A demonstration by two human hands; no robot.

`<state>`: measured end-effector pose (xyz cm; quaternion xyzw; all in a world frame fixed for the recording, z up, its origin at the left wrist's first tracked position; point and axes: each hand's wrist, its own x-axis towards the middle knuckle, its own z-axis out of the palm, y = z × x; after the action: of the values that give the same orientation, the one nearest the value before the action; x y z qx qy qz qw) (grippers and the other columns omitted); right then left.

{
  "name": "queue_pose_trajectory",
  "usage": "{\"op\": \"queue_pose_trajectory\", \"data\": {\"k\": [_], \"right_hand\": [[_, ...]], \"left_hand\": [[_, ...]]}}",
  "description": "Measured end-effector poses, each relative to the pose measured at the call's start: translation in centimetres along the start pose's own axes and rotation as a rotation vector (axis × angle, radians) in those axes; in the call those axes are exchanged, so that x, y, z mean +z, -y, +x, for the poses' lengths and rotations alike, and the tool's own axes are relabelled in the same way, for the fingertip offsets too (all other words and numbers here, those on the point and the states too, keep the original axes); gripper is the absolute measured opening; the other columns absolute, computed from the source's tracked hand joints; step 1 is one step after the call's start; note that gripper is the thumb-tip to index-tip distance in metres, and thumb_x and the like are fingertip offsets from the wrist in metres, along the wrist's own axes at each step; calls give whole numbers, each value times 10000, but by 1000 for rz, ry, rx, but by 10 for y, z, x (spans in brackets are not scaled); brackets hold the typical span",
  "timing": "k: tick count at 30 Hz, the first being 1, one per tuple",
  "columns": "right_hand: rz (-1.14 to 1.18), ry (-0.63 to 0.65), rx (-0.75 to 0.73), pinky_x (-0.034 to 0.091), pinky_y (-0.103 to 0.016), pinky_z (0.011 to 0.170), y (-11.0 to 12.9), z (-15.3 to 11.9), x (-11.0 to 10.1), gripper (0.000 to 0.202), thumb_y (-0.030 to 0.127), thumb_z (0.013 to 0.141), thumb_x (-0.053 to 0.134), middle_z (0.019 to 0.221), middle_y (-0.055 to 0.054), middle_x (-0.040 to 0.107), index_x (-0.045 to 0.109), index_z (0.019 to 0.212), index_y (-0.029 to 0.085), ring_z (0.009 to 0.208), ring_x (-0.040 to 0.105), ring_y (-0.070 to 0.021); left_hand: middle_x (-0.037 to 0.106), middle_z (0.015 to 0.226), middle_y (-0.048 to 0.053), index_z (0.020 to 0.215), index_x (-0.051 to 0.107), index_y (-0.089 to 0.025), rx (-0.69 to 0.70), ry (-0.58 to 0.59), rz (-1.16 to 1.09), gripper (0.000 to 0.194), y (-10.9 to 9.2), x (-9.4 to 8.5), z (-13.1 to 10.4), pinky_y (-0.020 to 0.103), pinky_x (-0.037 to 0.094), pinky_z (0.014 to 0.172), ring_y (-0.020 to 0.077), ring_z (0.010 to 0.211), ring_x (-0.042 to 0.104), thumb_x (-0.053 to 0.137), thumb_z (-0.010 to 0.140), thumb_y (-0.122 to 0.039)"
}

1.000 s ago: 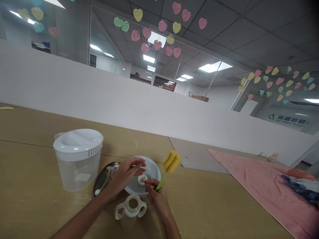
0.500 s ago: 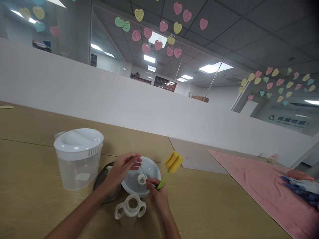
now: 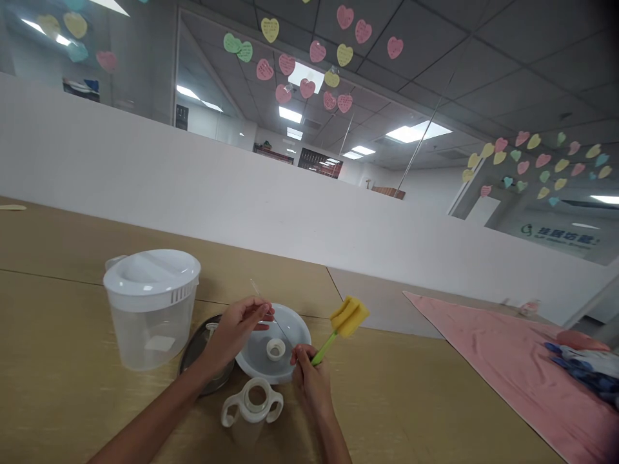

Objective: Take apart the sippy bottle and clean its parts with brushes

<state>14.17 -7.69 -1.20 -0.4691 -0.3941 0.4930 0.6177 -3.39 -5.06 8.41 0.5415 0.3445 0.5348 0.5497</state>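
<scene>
My left hand [image 3: 243,320] pinches a thin, clear straw [image 3: 255,286] above the bowl. From its fingers a thin wire-like rod [image 3: 284,333] slants down to my right hand [image 3: 312,380]. My right hand is closed round the green handle of a yellow sponge brush [image 3: 349,317], its head tilted up and right. Its fingertips also meet the rod's lower end. Beneath both hands is a pale blue-white bowl [image 3: 302,332] with a white ring-shaped cap [image 3: 275,349] in it. A two-handled baby bottle [image 3: 252,412] without a lid stands upright just in front of the bowl.
A lidded clear plastic pitcher [image 3: 152,316] stands at the left. Beside it, a dark metal dish [image 3: 193,354] holds a small white part, partly behind my left arm. A pink cloth [image 3: 503,361] covers the table's right side, and a white wall [image 3: 271,212] runs behind.
My right hand has moved a little to the right with the sponge brush, away from the left hand. More of the thin rod and the white cap shows. The left hand has barely moved.
</scene>
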Motion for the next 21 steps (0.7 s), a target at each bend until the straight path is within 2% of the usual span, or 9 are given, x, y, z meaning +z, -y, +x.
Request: {"op": "queue_pose_trajectory", "data": {"k": [4,8,12,18,21], "right_hand": [[7,0,5,68,-204,367,0,-1,0,504,647,606,666,380,99,329,510,582,169,338,172,-22],[28,-34,9,84,-201,363,1,-1,1,533,659,550,694,440,71,447,563,636,150,336,194,-12],[41,-46,18,89,-198,357,4,-2,3,555,670,533,695,452,62,480,591,682,145,323,203,-9],[40,-23,10,72,-192,353,4,-3,6,575,674,488,713,411,64,477,588,659,139,306,198,-2],[24,-12,20,77,-188,346,5,-4,7,574,665,485,722,418,53,503,603,658,131,300,210,-2]], "left_hand": [[671,793,52,763,637,-153,13,-26,4,348,-1,2,-2,332,550,772,218,833,650,651,713,-497],[677,783,45,725,624,-158,18,-51,7,344,-2,4,-4,334,547,788,210,799,661,666,699,-499],[676,737,35,692,604,-160,42,-61,11,346,-2,2,-4,333,553,782,205,781,669,677,692,-498],[648,693,4,709,542,-166,-5,-46,0,333,0,0,-3,286,574,588,201,671,692,704,689,-457],[647,737,12,720,541,-163,-4,-52,15,328,-3,1,-5,282,578,579,213,701,698,690,707,-454]]}}
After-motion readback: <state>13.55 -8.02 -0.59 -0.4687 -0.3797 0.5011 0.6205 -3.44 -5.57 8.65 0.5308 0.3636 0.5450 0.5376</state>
